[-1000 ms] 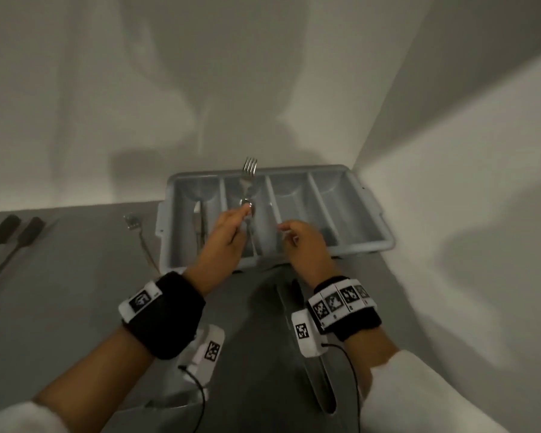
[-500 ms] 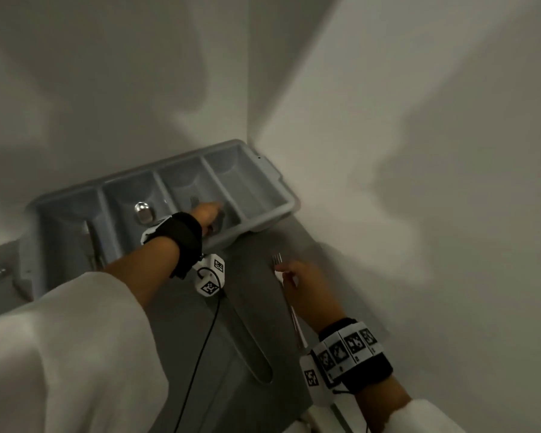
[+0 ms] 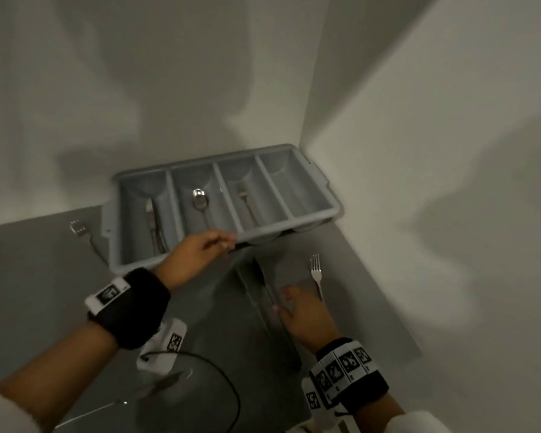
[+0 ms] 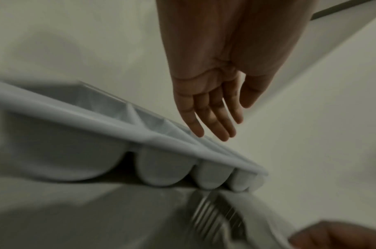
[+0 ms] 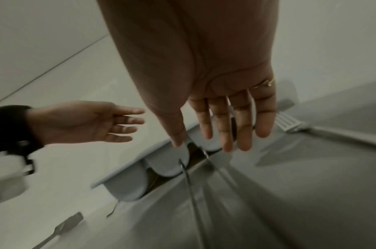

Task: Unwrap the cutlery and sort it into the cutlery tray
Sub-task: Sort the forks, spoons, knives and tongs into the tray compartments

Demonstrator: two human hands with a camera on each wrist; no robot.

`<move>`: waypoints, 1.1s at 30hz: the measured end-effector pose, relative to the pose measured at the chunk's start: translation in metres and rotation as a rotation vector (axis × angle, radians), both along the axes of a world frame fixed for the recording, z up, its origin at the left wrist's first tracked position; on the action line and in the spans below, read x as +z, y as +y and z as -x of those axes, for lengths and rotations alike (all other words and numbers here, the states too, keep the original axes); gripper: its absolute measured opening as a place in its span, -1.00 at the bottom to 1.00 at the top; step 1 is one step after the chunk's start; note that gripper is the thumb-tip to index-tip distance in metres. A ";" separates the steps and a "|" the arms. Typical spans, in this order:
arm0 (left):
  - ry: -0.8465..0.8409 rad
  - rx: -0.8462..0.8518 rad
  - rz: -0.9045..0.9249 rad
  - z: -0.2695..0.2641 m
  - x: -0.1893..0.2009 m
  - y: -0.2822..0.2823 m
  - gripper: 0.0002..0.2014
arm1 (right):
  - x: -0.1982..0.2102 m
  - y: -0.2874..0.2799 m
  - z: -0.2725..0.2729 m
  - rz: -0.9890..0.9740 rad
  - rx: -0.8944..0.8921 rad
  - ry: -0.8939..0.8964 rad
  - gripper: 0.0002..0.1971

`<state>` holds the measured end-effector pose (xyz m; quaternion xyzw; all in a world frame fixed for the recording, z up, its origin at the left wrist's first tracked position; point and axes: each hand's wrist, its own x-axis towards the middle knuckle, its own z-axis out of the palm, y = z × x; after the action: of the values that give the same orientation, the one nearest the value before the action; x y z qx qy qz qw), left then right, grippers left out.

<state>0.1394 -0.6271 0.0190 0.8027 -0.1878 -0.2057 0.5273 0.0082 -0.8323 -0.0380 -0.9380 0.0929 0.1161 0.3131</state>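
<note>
Cutlery tray [image 3: 297,217]: I see spoon [image 3: 200,200] and fork [image 3: 243,200] inside; left hand [image 3: 197,256] at its near rim, right hand [image 3: 303,310] before it, both with fingers straight, holding nothing

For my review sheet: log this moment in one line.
left hand: open, empty, over tray rim | right hand: open, empty | loose fork on table | spoon in tray

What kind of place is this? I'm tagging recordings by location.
Probably a plain staged work corner, not a furnished kitchen: bare white walls meeting at a corner, a grey tabletop, and a four-slot grey cutlery tray.
</note>
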 end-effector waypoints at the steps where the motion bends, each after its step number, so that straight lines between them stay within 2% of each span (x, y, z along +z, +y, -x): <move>1: -0.044 -0.038 -0.060 0.017 -0.004 0.025 -0.65 | -0.007 0.008 0.001 0.022 -0.003 0.031 -0.45; 5: -0.073 -0.029 -0.283 0.073 -0.033 0.107 -0.53 | -0.025 0.037 0.010 0.075 -0.088 0.144 -0.13; 6: -0.066 -0.019 -0.339 0.085 -0.043 0.124 -0.59 | -0.027 0.043 0.012 0.105 -0.093 0.156 -0.10; 8: -0.031 -0.011 -0.461 0.105 -0.055 0.153 -0.86 | -0.032 0.052 0.014 0.166 -0.110 0.162 -0.12; 9: -0.030 -0.031 -0.527 0.112 -0.059 0.165 -0.79 | -0.035 0.055 0.015 0.185 -0.122 0.160 -0.17; 11: -0.045 -0.135 -0.656 0.122 -0.067 0.185 -0.45 | -0.042 0.062 0.015 0.196 -0.158 0.143 -0.30; 12: -0.059 -0.178 -0.740 0.125 -0.070 0.193 -0.34 | -0.045 0.065 0.016 0.196 -0.176 0.134 -0.36; 14: -0.054 -0.187 -0.857 0.128 -0.078 0.208 -0.35 | -0.048 0.070 0.017 0.191 -0.200 0.115 -0.43; 16: -0.049 -0.176 -0.898 0.129 -0.081 0.217 -0.51 | -0.048 0.074 0.019 0.170 -0.218 0.097 -0.44; 19: -0.101 -0.204 -0.925 0.132 -0.088 0.225 -0.53 | -0.045 0.077 0.021 0.123 -0.229 0.078 -0.44; 21: -0.081 -0.194 -0.978 0.134 -0.096 0.229 -0.72 | -0.042 0.076 0.025 0.108 -0.174 0.042 -0.45; 23: -0.206 -0.183 -1.029 0.134 -0.105 0.230 -0.85 | -0.032 0.074 0.029 0.116 -0.073 -0.034 -0.46; 28: -0.253 -0.166 -0.998 0.127 -0.107 0.225 -0.83 | 0.013 0.052 0.009 0.169 0.020 -0.302 -0.43; 30: -0.148 -0.126 -0.895 0.120 -0.102 0.218 -0.66 | 0.029 0.034 -0.019 0.176 -0.009 -0.430 -0.44; 31: -0.128 -0.089 -0.864 0.117 -0.099 0.214 -0.65 | 0.036 0.024 -0.037 0.186 -0.030 -0.488 -0.45; 33: -0.020 -0.007 -0.806 0.115 -0.082 0.205 -0.80 | 0.048 0.002 -0.079 0.222 -0.095 -0.554 -0.47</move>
<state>0.0249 -0.4218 -0.0629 0.9465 -0.0999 -0.2568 0.1677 0.0873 -0.8300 0.0097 -0.9571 0.0598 -0.1699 0.2270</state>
